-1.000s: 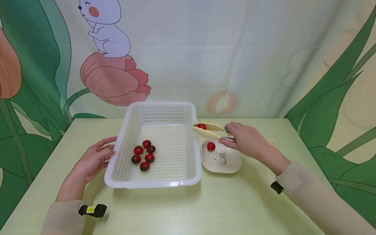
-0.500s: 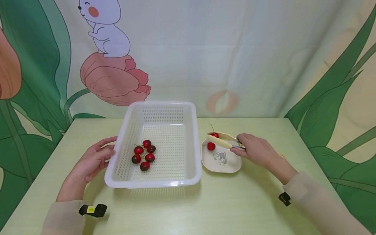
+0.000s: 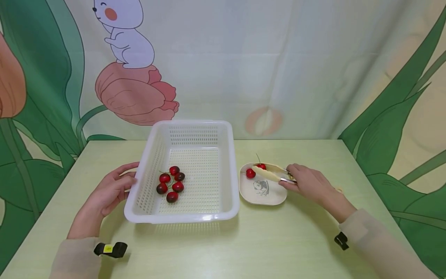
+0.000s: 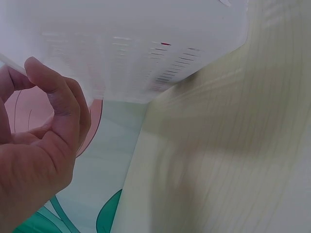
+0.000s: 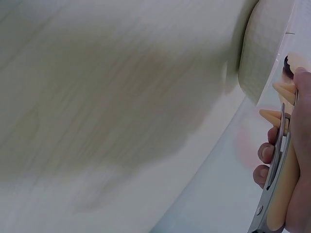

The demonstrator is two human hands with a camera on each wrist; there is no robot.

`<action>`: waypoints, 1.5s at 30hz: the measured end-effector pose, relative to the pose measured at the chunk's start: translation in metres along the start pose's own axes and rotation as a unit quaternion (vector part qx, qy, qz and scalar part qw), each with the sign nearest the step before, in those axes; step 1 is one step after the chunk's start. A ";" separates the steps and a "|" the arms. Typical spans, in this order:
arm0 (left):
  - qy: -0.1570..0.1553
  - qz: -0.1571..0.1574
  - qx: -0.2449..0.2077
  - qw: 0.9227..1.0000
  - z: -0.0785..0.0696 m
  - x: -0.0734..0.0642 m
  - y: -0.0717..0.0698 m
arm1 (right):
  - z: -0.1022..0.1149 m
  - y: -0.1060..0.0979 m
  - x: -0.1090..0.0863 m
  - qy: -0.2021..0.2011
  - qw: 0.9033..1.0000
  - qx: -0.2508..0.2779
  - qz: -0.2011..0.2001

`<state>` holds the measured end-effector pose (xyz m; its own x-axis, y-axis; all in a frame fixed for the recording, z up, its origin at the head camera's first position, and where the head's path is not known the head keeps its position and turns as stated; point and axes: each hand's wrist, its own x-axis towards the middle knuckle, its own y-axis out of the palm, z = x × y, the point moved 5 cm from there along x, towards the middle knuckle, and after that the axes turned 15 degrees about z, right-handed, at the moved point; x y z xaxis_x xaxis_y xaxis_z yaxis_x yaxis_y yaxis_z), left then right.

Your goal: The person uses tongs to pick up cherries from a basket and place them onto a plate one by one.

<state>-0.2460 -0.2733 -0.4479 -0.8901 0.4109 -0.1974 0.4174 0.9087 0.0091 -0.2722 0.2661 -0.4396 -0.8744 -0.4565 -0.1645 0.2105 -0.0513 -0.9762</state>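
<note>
With my right hand (image 3: 309,183) gripping tongs (image 3: 267,174) about a cherry (image 3: 261,166) over the plate's twelve-o'clock edge (image 3: 277,195), I'm apparently placing it, needing gentle loosening, my left hand (image 3: 109,192) holding the basket (image 3: 181,217) at nine o'clock.

Pale green wood-grain table (image 3: 285,248), white perforated basket (image 3: 202,182), panda-printed plate (image 3: 273,194) just beside it

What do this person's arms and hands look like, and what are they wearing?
The left hand and right hand are bare, without gloves. Both arms have plain pale beige sleeves. A small black device sits at the left cuff, bearing a yellow label too small to read; another black piece sits at the right cuff.
</note>
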 end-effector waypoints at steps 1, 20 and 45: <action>0.000 0.000 0.000 1.000 0.000 0.000 0.000 | 0.000 0.000 0.000 0.000 1.000 0.000 0.000; -0.001 -0.003 -0.007 1.000 0.000 0.000 -0.001 | -0.002 -0.002 0.003 0.002 0.999 0.036 0.003; 0.002 0.003 -0.011 1.000 0.000 0.001 -0.002 | 0.019 -0.034 0.015 -0.018 0.999 0.046 -0.017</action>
<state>-0.2476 -0.2742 -0.4477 -0.8886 0.4160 -0.1932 0.4180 0.9079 0.0324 -0.2844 0.2434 -0.4062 -0.8654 -0.4853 -0.1249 0.2219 -0.1478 -0.9638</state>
